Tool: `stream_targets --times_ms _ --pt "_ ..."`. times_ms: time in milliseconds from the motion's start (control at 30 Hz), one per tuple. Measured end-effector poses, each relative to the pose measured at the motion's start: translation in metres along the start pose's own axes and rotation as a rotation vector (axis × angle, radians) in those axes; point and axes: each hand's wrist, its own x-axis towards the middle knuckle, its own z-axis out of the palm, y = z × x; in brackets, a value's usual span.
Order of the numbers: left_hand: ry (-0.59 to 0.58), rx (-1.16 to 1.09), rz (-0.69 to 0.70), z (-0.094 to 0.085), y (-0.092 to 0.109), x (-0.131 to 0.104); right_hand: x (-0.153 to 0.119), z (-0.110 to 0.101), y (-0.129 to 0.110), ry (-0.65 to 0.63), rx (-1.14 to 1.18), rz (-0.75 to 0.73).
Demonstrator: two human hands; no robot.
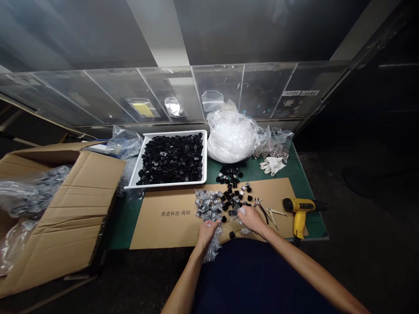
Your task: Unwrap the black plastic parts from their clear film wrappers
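Observation:
My left hand (pixel 208 231) is at the near edge of the cardboard sheet (pixel 163 229), fingers pinched together beside a heap of small plastic-wrapped parts (pixel 208 204); what it pinches is too small to name. Clear plastic wrap (pixel 214 247) hangs below it. To the right, my right hand (pixel 251 219) has its fingers closed at a bit of clear plastic, near loose black parts (pixel 233 196). One black part (pixel 232 234) lies between the hands by the sheet's near edge.
A white tray (pixel 204 163) of black parts stands behind the sheet, beside a large plastic bag (pixel 231 137). Pliers (pixel 262 211), a white glove (pixel 273 165) and a yellow heat gun (pixel 299 213) lie right. An open carton (pixel 70 218) stands left.

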Motion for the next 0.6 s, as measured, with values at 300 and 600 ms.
stream_targets --times_ms 300,600 --pt "0.041 0.419 0.145 0.022 0.041 0.038 -0.004 -0.014 0.008 0.061 0.077 0.035" --pt "0.034 0.661 0.090 0.038 0.060 0.072 -0.021 -0.029 0.026 0.147 0.285 0.079"
